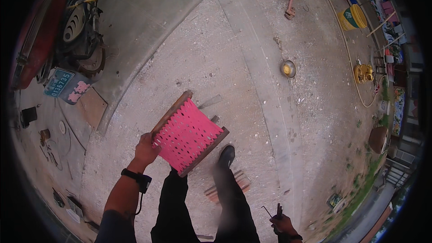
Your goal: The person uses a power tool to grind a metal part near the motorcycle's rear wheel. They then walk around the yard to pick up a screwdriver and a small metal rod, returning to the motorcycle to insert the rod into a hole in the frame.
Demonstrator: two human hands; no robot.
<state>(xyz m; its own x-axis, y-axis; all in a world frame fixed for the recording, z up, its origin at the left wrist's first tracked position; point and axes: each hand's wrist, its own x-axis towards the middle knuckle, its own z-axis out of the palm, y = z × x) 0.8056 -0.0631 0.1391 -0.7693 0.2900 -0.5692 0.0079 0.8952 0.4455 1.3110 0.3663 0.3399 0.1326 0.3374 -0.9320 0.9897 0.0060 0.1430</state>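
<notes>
My left hand (146, 149) is closed on the dark wooden rail of a low stool (189, 135) with a bright pink woven seat. The stool hangs tilted in front of my legs, above the gravelly ground. At the lower right my right hand (283, 225) is closed around a dark-handled tool (278, 211). A thin rod with a bent tip sticks out beside the handle; its exact kind is unclear. One black shoe (227, 155) of mine shows to the right of the stool.
Reddish ridged bricks (228, 186) lie by my leg. Farther off are a metal bowl (288, 69) with something yellow in it, a reddish pipe wrench (290, 6) and a yellow bucket (353, 17). A motorcycle (78, 31) stands at the far left, a hose (348, 58) at the right.
</notes>
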